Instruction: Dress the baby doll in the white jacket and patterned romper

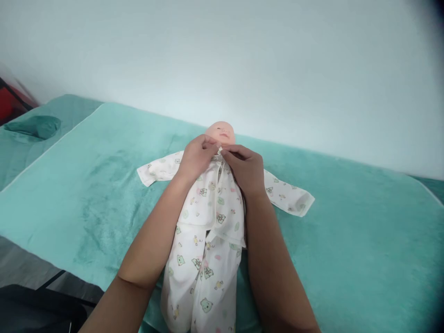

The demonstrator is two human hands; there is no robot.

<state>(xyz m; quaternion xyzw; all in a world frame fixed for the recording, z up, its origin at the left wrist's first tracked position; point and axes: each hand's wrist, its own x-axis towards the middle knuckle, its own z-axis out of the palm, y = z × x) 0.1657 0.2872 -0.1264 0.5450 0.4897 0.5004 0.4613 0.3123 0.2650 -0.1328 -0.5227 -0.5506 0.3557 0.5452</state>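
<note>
A baby doll [222, 131] lies face up, dressed in a white printed pajama top [204, 199] and matching pajama pants [204, 291]. At the doll's neck, my left hand [197, 157] pinches one side of the top's collar. My right hand [246, 166] grips the collar from the other side, so the fingertips of both hands nearly meet just below the chin. Below them the front of the top hangs slightly apart along its middle. Both sleeves spread outward on the cloth, their ends lying flat.
Under the doll is a bed with a teal plush cover [364, 240], which has a face hole [33, 127] at the far left. A pale wall [222, 60] rises directly behind the bed. Something dark [38, 310] stands on the floor at lower left.
</note>
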